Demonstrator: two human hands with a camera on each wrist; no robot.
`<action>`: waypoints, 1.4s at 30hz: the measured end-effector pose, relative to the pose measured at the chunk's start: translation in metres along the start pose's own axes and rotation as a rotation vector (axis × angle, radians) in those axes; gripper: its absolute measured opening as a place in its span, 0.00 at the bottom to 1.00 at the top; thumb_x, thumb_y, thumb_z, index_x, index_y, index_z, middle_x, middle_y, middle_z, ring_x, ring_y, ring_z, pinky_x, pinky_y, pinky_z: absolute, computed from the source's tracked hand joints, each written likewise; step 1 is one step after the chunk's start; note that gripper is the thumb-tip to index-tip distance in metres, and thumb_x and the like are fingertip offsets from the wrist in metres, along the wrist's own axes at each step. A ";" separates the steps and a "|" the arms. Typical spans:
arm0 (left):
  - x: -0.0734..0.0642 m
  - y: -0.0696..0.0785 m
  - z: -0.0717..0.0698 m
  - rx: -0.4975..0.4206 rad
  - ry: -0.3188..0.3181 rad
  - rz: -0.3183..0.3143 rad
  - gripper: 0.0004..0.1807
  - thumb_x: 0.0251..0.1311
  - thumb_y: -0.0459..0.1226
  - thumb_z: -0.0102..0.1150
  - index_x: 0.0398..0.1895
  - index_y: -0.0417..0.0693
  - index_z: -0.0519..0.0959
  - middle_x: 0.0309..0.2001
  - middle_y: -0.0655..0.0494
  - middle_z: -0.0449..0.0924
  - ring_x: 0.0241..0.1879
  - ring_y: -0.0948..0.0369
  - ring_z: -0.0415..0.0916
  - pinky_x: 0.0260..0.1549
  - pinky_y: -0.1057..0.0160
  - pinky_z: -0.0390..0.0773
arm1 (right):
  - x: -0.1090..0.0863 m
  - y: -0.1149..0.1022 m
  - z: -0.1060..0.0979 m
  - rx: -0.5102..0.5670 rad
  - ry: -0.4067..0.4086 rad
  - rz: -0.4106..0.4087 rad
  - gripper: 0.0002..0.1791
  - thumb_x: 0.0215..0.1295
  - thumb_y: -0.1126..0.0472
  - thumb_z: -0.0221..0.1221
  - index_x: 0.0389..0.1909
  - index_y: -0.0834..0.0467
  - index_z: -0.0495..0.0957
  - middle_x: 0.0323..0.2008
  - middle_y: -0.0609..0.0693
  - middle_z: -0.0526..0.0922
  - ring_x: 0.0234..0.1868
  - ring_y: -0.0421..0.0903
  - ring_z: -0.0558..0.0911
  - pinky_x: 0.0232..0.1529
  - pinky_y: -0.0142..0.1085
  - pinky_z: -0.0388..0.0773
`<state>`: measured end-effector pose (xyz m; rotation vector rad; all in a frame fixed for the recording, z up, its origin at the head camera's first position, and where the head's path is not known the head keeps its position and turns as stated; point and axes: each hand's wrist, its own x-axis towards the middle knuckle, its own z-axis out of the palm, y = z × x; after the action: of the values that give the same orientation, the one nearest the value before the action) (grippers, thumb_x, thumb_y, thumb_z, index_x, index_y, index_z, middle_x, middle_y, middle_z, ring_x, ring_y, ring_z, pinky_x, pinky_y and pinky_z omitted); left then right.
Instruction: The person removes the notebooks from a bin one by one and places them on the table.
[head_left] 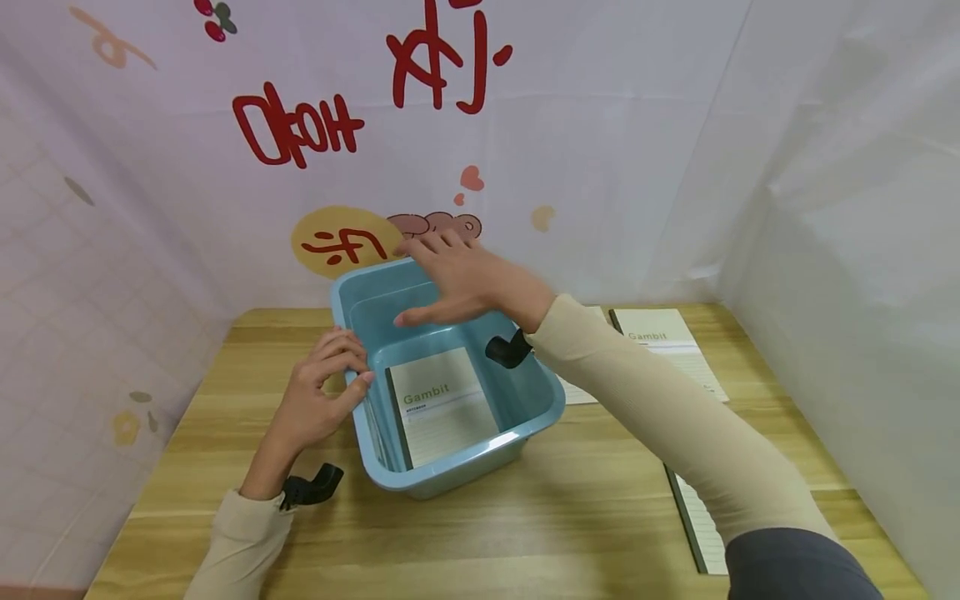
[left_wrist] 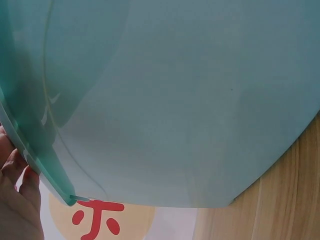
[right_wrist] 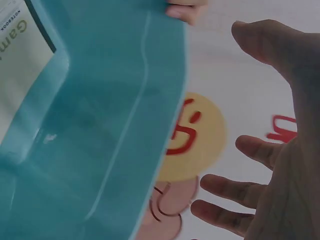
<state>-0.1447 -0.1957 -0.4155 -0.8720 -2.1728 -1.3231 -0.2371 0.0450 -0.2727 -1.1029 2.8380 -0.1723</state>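
A light blue plastic basin is on the wooden table, a little left of centre. My left hand grips its left rim, thumb on the inner side; the left wrist view shows the fingers at that rim. Over the basin's far part is my right hand, fingers spread, holding nothing. In the right wrist view that hand is apart from the basin wall. A notebook marked "Gambit" lies inside the basin. A thin pale edge shows along its left inner wall; I cannot tell what it is.
To the right lie more notebooks: one at the back, one partly behind the right arm, and one near the front under the forearm. A white printed curtain stands behind the table. Black wrist mounts stick out from both wrists.
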 end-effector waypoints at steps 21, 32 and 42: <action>-0.001 -0.001 0.001 0.001 -0.014 0.015 0.13 0.54 0.21 0.64 0.26 0.50 0.81 0.38 0.50 0.78 0.54 0.53 0.71 0.80 0.51 0.52 | 0.058 -0.011 0.105 -0.134 -0.214 0.083 0.52 0.60 0.22 0.53 0.79 0.42 0.49 0.77 0.54 0.57 0.76 0.55 0.59 0.72 0.61 0.63; 0.000 -0.003 0.000 0.005 -0.003 0.015 0.13 0.54 0.21 0.64 0.27 0.50 0.82 0.39 0.55 0.79 0.54 0.55 0.71 0.79 0.53 0.53 | 0.059 -0.014 0.147 -0.187 -0.245 0.108 0.52 0.60 0.19 0.49 0.78 0.43 0.51 0.75 0.53 0.59 0.73 0.53 0.62 0.68 0.63 0.66; 0.000 -0.005 0.000 -0.004 0.004 0.017 0.13 0.54 0.22 0.63 0.26 0.50 0.81 0.39 0.54 0.79 0.56 0.60 0.71 0.79 0.53 0.54 | 0.058 -0.017 0.170 -0.193 -0.317 0.087 0.48 0.59 0.19 0.49 0.74 0.41 0.56 0.71 0.51 0.65 0.68 0.51 0.67 0.64 0.59 0.73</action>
<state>-0.1481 -0.1979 -0.4186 -0.8871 -2.1558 -1.3199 -0.2472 -0.0189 -0.4407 -0.9374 2.6480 0.2642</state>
